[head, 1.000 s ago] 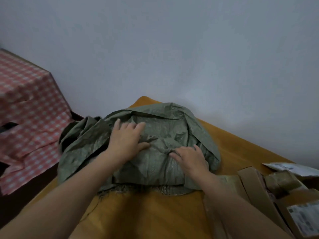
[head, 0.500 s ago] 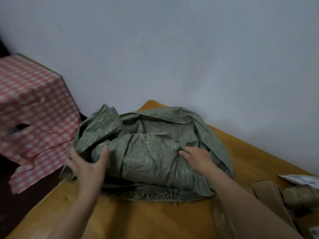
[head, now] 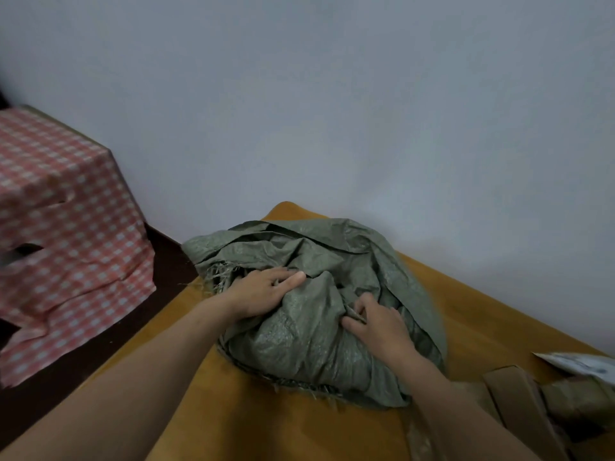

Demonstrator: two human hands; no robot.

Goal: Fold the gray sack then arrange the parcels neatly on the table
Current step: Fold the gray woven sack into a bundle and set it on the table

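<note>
Nearest the camera, both bare forearms reach forward over the table (head: 299,434), an ochre surface that runs away to a rounded far corner.

At the near right edge of the view, brown parcels (head: 519,397) lie close together on the table. A white parcel (head: 585,364) lies just behind them. Their full number cannot be determined, as the frame edge cuts them off.

The sack (head: 309,354) lies beyond, on the table between the parcels and the far corner, well apart from the near edge. It is bunched into a rumpled mound with several overlapping folds. A frayed hem runs along its near base, touching the table. A second frayed edge shows at its left side, overhanging the left table edge.

The right hand (head: 379,324) rests on the right centre of the mound. Its fingers are curled into a crease, and thumb and forefinger pinch a ridge of fabric.

The left hand (head: 263,291) lies palm down on the upper left of the mound, just beside the frayed left edge. Its thumb is extended flat along a fold. Its fingers are straight and pressed against the fabric, with the tips partly hidden in a crease.

To the far left, apart from the table, a red-and-white checked cloth (head: 66,227) drapes over a box-shaped form. A pale wall (head: 332,94) stands behind everything.
</note>
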